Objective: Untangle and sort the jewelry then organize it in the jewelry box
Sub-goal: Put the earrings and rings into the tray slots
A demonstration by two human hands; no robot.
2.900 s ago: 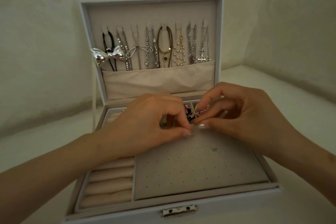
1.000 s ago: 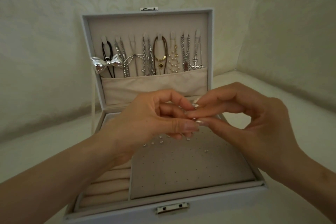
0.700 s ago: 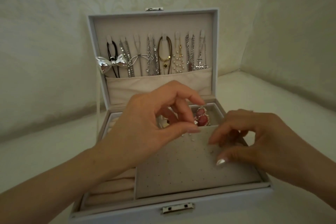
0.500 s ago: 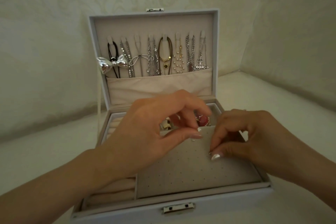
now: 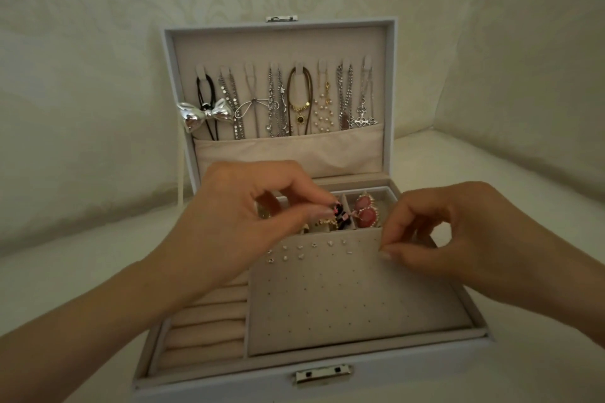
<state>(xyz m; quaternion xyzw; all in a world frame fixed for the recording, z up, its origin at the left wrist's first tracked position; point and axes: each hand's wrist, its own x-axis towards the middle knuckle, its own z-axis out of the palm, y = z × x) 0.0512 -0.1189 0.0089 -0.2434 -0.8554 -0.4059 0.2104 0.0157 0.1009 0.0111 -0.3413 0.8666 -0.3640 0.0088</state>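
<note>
Silver studs [image 5: 299, 250] sit in rows at the far edge of the grey pad [image 5: 353, 304] inside the open jewelry box [image 5: 229, 383]. Our left hand [image 5: 235, 222] pinches thumb to forefinger at a black-and-pink piece [image 5: 340, 216] in a compartment behind. Our right hand [image 5: 458, 239] pinches at the pad's far right edge. Whether either grips anything, we cannot tell. Necklaces [image 5: 278, 101] hang in the lid.

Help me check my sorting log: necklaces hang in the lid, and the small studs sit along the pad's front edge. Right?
Not the front. In the head view the small studs sit along the back edge of the pad; the necklaces do hang in the lid.
</note>
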